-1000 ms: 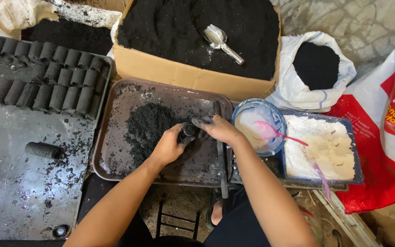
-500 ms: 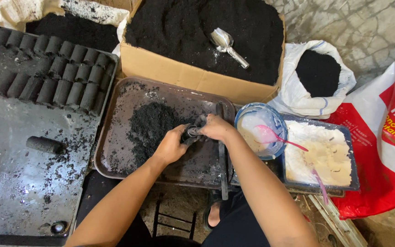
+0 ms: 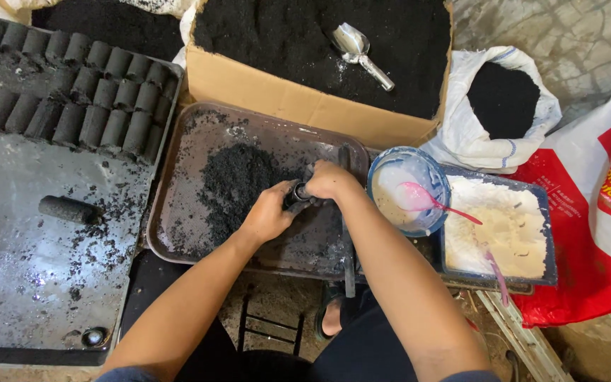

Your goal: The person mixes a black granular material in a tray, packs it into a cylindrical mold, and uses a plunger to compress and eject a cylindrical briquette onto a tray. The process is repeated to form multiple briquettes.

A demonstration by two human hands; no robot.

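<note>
A small dark tube mould [image 3: 295, 192] is held over the brown tray [image 3: 178, 184], just right of the heap of black powder [image 3: 238, 184] lying on it. The left hand [image 3: 269, 212] is wrapped around the mould from below, its grip pressed shut on the tube. The right hand [image 3: 328, 181] is set against the mould's upper end, fingers curled down over it; whether that grip is pinching the tube or only pressing on it cannot be told. Both hands are smeared with black dust.

Beside the tray on the right, a blue bowl [image 3: 419, 163] with a pink spoon [image 3: 426, 199] is seen, and next to it a blue tray of white powder [image 3: 507, 223]. Behind, a cardboard box [image 3: 298, 106] filled with black powder carries a metal scoop [image 3: 362, 53]. On the left, rows of finished black cylinders [image 3: 86, 106] are laid on a grey metal sheet [image 3: 30, 269], with one lone cylinder [image 3: 68, 209] lying apart. A white sack [image 3: 514, 141] of black powder is placed at the right.
</note>
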